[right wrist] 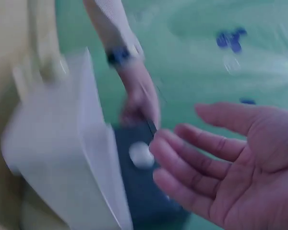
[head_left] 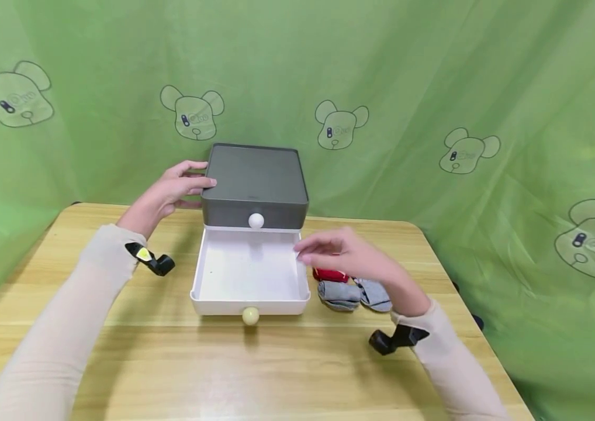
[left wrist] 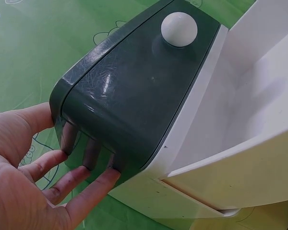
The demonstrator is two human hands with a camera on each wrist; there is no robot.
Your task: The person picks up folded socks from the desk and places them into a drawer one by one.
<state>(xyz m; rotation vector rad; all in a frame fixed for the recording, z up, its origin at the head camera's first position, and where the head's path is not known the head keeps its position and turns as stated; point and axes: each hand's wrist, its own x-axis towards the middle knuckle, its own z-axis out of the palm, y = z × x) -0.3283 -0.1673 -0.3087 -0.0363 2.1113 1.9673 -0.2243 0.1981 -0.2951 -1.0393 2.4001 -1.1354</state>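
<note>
Head view: left hand [head_left: 171,190], fingers straight, is steadying the dark grey plastic box [head_left: 254,178]; its white drawer [head_left: 249,272] is lying open, empty; right hand [head_left: 352,254], fingers relaxed, is hovering above rolled socks [head_left: 352,290].

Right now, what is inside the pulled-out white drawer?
The white drawer shows only its bare white floor and walls; nothing lies in it. The right hand hovers open over its right edge. The closed upper drawer's contents are hidden.

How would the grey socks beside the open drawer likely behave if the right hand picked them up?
The grey socks look like soft folded fabric, so they would probably sag and unfold rather than stay stiff. They seem light and unlikely to roll or slip on the wooden table. The right hand hovers open above them, so a loose pinch should do.
</note>
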